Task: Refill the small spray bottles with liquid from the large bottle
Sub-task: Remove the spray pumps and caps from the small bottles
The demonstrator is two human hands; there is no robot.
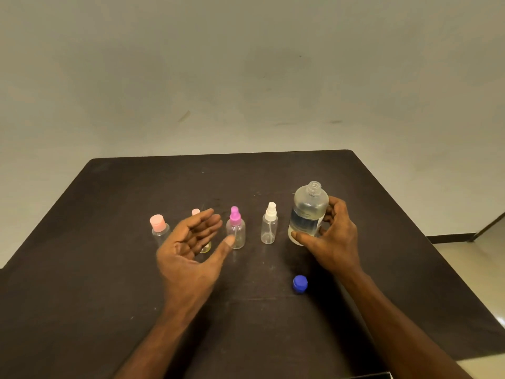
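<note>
My right hand [332, 236] grips the large clear bottle [310, 212], which stands upright with its neck uncapped and pale liquid inside. Its blue cap [300, 283] lies on the table in front of it. To the left stand a small spray bottle with a white top [269, 224] and one with a pink-magenta top [235, 228]. My left hand [191, 247] hovers open, palm up, just left of the magenta one, its thumb tip close to that bottle. It partly hides another small bottle [204, 246]. A peach-capped bottle [158, 227] stands farthest left.
All of this sits on a dark brown table [109, 283] against a plain pale wall. The table's right edge drops to a light floor [470, 258].
</note>
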